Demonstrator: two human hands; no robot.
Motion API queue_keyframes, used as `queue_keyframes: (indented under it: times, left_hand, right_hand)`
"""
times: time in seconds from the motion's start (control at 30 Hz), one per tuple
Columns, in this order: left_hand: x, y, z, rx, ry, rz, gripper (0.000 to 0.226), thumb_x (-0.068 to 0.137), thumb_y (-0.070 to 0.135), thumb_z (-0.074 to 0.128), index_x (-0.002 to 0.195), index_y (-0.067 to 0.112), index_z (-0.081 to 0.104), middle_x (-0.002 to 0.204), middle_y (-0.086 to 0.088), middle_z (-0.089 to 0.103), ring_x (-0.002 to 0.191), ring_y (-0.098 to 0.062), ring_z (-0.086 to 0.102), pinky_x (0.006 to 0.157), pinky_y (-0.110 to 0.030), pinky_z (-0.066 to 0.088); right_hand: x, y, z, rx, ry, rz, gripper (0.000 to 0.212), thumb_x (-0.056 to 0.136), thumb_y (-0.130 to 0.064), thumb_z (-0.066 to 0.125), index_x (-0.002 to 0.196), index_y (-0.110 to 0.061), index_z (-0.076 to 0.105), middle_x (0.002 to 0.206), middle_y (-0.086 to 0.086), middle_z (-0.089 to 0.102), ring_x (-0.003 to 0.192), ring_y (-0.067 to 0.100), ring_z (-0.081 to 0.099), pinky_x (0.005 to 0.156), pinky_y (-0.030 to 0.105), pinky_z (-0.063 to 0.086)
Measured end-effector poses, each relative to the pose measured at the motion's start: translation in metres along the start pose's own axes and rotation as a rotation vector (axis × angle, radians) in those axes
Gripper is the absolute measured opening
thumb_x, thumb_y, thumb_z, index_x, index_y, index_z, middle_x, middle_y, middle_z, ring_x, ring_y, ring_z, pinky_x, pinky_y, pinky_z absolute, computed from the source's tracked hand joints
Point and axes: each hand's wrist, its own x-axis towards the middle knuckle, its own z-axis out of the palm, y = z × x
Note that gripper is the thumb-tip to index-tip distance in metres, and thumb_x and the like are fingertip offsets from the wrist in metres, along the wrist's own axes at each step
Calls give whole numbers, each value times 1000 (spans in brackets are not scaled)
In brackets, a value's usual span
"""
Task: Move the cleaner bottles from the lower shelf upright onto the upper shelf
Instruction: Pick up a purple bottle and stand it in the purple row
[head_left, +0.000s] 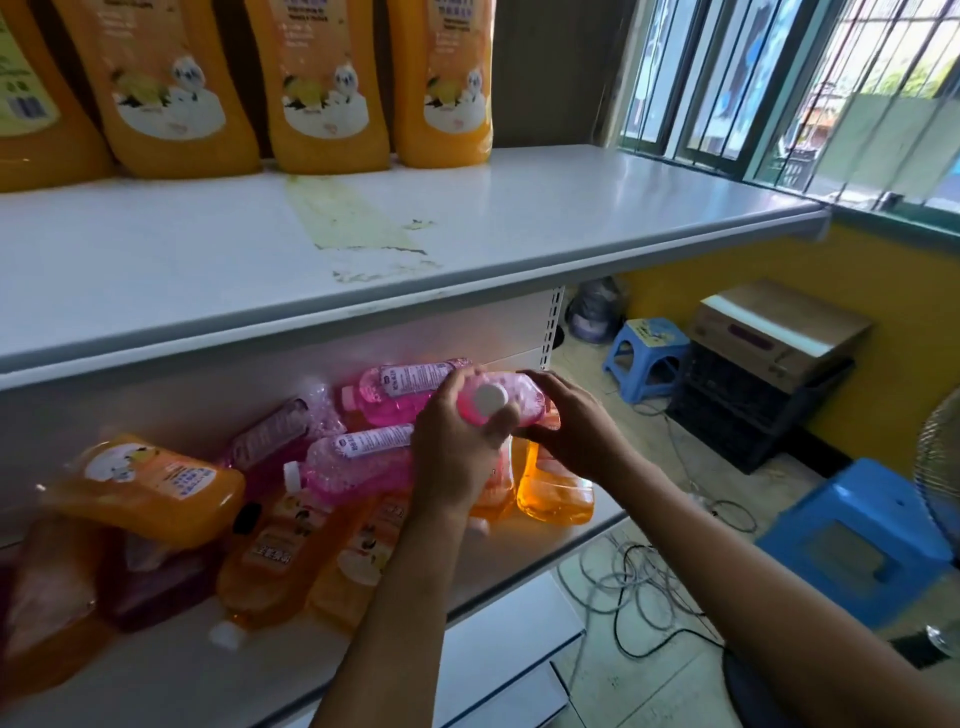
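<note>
We hold a pink bottle (511, 397) in both hands at the centre of the frame, its white cap (491, 399) pointing toward us. Our left hand (457, 447) curls round the neck end, and our right hand (576, 426) clamps the body from the side, probably to steady a slippery, heavy load before tipping it upright. It hangs just above the heap on the lower shelf (519, 561), where pink and orange bottles (358, 460) lie on their sides, piled across each other. The upper shelf (519, 208) runs across the middle of the frame, with tall orange bottles (322, 83) already upright at the upper left. The bare stretch to their right looks like the likely landing spot.
</note>
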Motion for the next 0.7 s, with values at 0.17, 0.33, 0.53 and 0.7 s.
queue_keyframes:
  times: [0.17,0.33,0.53,0.7]
  left_hand:
    - [1,8,-30,-282,-116,-3,90,60,86,60,132,33,49,124,11,61,108,4,60,75,-16,55]
    - [-15,-22,-57,-350,-256,-34,88,79,45,76,152,42,28,138,2,59,116,-5,63,89,-32,58]
    - [-50,-63,-96,-325,-195,-127,114,66,48,88,154,47,16,139,11,58,121,-13,62,92,-40,56]
    - [-79,-67,-139,-314,-140,-93,110,65,51,87,153,44,21,137,17,58,122,-5,59,89,-22,54]
  right_hand:
    - [-20,-43,6,459,151,11,41,86,-36,68,118,-12,61,107,-9,69,97,12,67,79,35,57]
    - [-26,-87,15,1018,-12,93,47,96,-31,60,132,-3,48,114,2,70,106,22,68,83,34,58]
    - [-22,-126,36,739,-165,86,47,94,-47,55,124,-12,59,115,5,66,106,22,66,87,41,58]
    - [-15,-168,45,584,-430,9,63,92,-69,39,140,-29,41,132,-6,46,125,5,46,99,20,46]
